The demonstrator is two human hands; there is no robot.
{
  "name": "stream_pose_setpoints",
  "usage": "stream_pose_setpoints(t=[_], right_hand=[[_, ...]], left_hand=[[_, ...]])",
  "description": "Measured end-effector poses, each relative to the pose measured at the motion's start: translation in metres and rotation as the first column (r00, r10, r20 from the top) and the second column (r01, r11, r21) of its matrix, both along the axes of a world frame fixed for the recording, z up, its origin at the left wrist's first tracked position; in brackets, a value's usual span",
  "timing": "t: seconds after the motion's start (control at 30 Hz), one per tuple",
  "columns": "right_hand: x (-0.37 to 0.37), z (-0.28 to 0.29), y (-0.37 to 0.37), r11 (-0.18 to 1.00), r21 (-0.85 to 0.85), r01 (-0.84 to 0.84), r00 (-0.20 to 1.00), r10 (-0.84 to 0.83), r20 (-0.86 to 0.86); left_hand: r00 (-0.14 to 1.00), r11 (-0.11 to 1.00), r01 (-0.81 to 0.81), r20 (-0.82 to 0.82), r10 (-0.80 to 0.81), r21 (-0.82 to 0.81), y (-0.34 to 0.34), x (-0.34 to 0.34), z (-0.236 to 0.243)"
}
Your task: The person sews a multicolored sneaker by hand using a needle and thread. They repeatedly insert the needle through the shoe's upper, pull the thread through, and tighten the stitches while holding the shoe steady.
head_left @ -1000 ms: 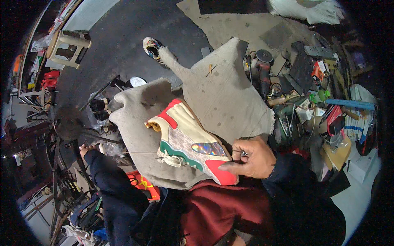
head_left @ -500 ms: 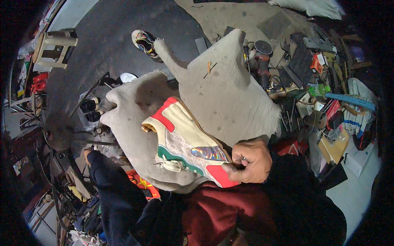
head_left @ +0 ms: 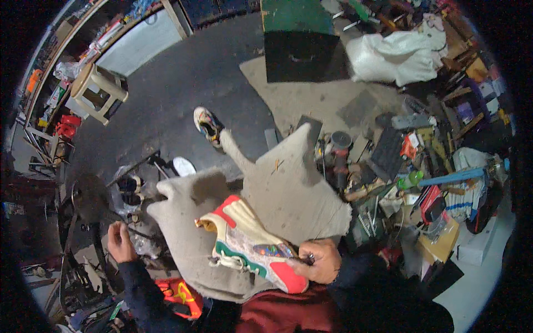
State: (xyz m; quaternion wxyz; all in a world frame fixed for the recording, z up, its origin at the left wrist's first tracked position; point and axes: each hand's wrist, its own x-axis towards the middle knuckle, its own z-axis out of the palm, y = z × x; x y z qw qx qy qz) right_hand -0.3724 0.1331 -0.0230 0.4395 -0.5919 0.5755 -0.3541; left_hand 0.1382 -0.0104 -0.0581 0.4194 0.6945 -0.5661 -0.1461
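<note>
A cream sneaker (head_left: 247, 236) with red, green, snakeskin-patterned and iridescent panels lies on its side over a grey cloth (head_left: 288, 200) covering my lap, its white laces hanging on the green strip. My right hand (head_left: 317, 262) is closed at the sneaker's red end, gripping it, with a small dark object between the fingers that I cannot make out. My left hand (head_left: 119, 241) is raised left of the cloth, away from the sneaker, fingers curled; what they hold, if anything, is too small to tell.
A multicoloured shoe (head_left: 206, 125) stands on the dark floor beyond the cloth. A plastic stool (head_left: 100, 94) is at upper left. Dense clutter lies right, with an angle grinder (head_left: 341, 158) and green bottle (head_left: 411, 180). Metal frames (head_left: 69, 222) stand left; a white sack (head_left: 394, 55) lies behind.
The view has tilted upward, so cloth and sneaker sit lower and more room shows. My left hand has lifted relative to the cloth. My right hand stays on the sneaker.
</note>
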Motion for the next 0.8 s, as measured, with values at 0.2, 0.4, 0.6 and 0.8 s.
stream_pose_setpoints(t=[0.2,0.4,0.6,0.8], right_hand=[[0.005,0.001,0.003,0.996,-0.089,0.006,0.999,-0.002,0.037],[0.005,0.008,0.005,0.997,-0.073,0.007,0.992,0.002,0.13],[-0.051,0.004,0.009,0.947,0.232,0.222,0.89,-0.294,0.348],[-0.093,-0.002,-0.009,0.883,-0.128,0.452,0.816,-0.467,-0.341]], left_hand=[[0.77,0.772,0.635,0.058,-0.635,0.024,0.057,-0.22,0.097],[0.257,0.266,0.945,0.073,-0.964,0.188,0.071,-0.313,0.092],[0.256,0.262,0.931,0.058,-0.965,0.254,0.079,-0.307,0.064],[0.253,0.248,0.937,0.009,-0.967,0.247,0.078,-0.302,0.059]])
